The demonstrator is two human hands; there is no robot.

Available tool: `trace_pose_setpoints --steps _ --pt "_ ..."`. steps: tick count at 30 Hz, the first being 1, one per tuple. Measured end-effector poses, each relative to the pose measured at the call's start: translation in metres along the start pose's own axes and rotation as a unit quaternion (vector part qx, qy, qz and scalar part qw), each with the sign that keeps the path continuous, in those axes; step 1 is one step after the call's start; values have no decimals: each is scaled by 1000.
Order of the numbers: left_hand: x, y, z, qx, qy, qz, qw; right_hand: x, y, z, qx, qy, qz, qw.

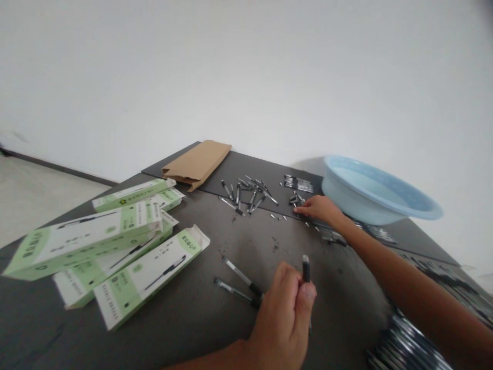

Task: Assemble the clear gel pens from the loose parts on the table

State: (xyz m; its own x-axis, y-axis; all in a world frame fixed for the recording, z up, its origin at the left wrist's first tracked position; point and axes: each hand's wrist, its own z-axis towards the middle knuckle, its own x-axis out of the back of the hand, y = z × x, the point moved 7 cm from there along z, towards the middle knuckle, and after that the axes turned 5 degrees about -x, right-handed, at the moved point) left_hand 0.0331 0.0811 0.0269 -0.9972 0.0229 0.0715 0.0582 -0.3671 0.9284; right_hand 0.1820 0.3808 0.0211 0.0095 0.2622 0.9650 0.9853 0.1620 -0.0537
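My left hand [283, 311] is closed around a pen [306, 268], its black grip and pale end pointing up above the thumb. Two more clear pens [239, 272] with black grips lie just left of that hand, partly hidden by it. Farther off, my right hand [321, 208] reaches to a small heap of black and silver pen parts [295, 198]. Its thumb and forefinger are pinched together at the heap's near edge; what they hold is too small to make out. Several small silver cone tips [278, 216] are scattered on the dark table nearby.
Green-and-white pen boxes [150, 275] are piled at the left. Behind them lies a brown paper bag [200, 160]. Loose pens [250, 192] lie mid-table, with a neat row [298, 183] beyond. A blue basin [358, 200] stands back right; bundled pens [408, 344] lie near right.
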Motion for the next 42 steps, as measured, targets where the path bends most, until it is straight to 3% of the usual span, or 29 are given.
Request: trace_pose_setpoints --steps 7,14,19,23,27,32,34,38,42 --pt "-3 0 0 -1 -26 8 1000 1 -7 16 -2 -76 -22 997" --pt "-6 -2 -1 -2 -33 18 999 15 -9 9 -13 -42 -7 999" --pt "-6 -1 -3 -1 -34 25 999 35 4 -23 -22 26 53 998" --pt "-5 0 -3 -4 -36 31 999 43 19 -76 16 85 175 981" --pt "-3 4 -1 -10 -42 34 998 31 32 -145 49 90 327 939" --pt "-6 8 1 -15 -63 55 996 6 38 -215 67 46 462 883" --pt "-8 9 0 -25 -77 65 995 -5 36 -233 86 12 543 835" --pt "-13 12 -2 -44 -108 79 990 -20 35 -254 119 -38 693 710" --pt "-16 17 -3 -71 -136 102 983 -23 35 -262 125 -31 736 664"
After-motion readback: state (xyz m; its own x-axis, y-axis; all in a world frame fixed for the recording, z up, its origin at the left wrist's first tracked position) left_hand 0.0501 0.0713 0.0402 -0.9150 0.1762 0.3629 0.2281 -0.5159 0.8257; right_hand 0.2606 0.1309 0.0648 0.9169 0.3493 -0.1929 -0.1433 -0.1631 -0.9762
